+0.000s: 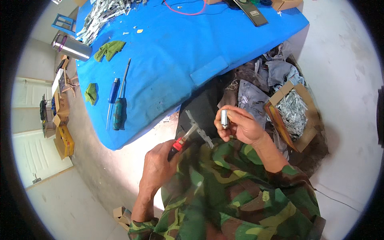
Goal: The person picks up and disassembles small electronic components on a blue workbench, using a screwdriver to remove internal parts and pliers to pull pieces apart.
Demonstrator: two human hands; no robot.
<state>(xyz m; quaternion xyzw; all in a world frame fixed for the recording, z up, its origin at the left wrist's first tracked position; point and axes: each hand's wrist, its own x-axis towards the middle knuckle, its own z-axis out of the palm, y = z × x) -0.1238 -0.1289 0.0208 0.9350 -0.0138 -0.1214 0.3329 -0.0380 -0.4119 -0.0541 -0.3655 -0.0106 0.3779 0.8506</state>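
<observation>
My left hand (157, 166) is closed around a tool with a red-and-black handle (176, 146). At the tool's metal end is a thin grey bracket-like piece (205, 137); I cannot tell whether the tool grips it or only touches it. Between the thumb and fingers of my right hand (249, 130) is a small silver cylinder (224, 118) like a little motor, upright with a narrow tip at its lower end. Both hands are above my lap, apart from each other, short of the table's near edge.
On the blue-covered table (168, 52) lie two screwdrivers (119, 110), green cloths (109, 51), a steel flask (72, 47), a dark phone (251, 13) and a heap of metal strips (105, 16). An open carton (306, 140) of silvery parts stands at my right, beside grey bags (253, 98).
</observation>
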